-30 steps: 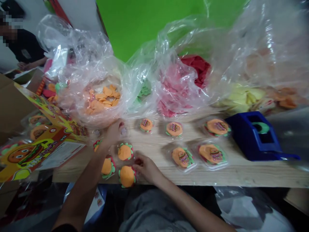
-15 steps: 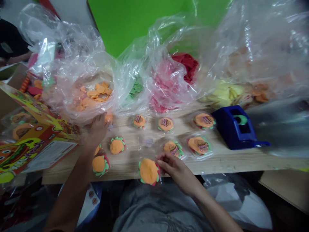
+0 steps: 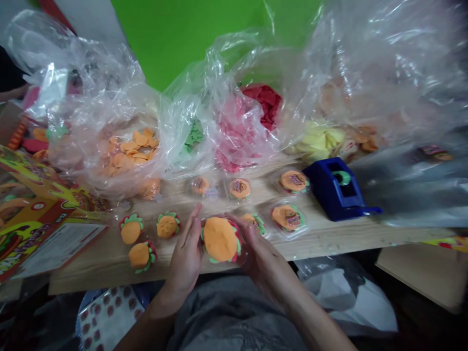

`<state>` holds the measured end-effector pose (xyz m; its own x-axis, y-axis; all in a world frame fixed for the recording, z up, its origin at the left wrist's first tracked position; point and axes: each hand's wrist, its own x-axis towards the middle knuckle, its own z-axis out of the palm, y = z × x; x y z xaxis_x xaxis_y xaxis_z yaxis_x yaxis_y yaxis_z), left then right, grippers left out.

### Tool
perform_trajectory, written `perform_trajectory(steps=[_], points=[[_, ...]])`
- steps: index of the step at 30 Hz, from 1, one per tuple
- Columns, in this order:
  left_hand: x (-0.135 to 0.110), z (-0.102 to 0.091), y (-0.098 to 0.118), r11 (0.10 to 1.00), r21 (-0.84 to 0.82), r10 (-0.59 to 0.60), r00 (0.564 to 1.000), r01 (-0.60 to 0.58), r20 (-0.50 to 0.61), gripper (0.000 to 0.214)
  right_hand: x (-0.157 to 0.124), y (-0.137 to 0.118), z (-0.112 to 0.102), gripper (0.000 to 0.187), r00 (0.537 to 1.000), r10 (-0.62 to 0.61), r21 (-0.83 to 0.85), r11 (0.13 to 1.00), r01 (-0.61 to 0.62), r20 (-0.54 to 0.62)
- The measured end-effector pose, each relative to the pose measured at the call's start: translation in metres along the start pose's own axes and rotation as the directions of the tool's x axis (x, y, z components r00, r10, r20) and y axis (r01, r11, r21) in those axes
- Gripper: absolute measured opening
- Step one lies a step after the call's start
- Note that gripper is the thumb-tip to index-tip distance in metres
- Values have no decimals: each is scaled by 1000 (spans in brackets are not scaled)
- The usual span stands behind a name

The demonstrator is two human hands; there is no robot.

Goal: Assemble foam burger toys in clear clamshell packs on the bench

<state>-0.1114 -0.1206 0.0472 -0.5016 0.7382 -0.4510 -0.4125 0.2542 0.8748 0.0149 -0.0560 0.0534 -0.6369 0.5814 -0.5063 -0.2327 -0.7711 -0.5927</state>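
Between my two hands, over the front edge of the table, is a small orange burger (image 3: 220,239) with green and red layers, in clear plastic. My left hand (image 3: 187,256) presses against its left side, fingers pointing up and away. On the other side my right hand (image 3: 261,253) cups it, its fingertips partly hidden behind. Left of my left hand lie three similar burgers without labels, one of them a burger with a green frill (image 3: 168,225). Beyond and to the right sit several packed burgers with labels, such as a labelled burger (image 3: 288,218).
Clear bags along the back hold orange pieces (image 3: 137,146), green pieces (image 3: 193,135), pink pieces (image 3: 237,126) and yellow pieces (image 3: 320,139). A blue tape dispenser (image 3: 332,190) stands right. At left is a printed box (image 3: 47,219). Below the table lies a label sheet (image 3: 109,314).
My left hand has come back from beside the bag of orange pieces to the burger. The burger has risen slightly, now between both hands. The view has shifted a little.
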Motion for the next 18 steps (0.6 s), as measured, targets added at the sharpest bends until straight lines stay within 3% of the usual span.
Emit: perform_trajectory(steps=[3,8,11,14,18], points=[[7,4,11,999,-42,-27,1000,27,7,42,-5,1,2,45,974,186,230,950,-212,128],[44,1,34,994,-89,-45,983,62,176,45,-6,-5,2,28,985,168,239,955,-173,43],[67,-4,43,996,63,36,960,-56,277,41,-6,-5,0,23,983,182,168,969,-180,4],[70,-6,53,939,261,109,916,-222,386,36,-5,-8,-2,23,978,210,150,967,-206,-10],[40,-6,65,743,457,139,781,-489,609,32,-1,-23,-5,23,978,202,197,962,-191,-41]])
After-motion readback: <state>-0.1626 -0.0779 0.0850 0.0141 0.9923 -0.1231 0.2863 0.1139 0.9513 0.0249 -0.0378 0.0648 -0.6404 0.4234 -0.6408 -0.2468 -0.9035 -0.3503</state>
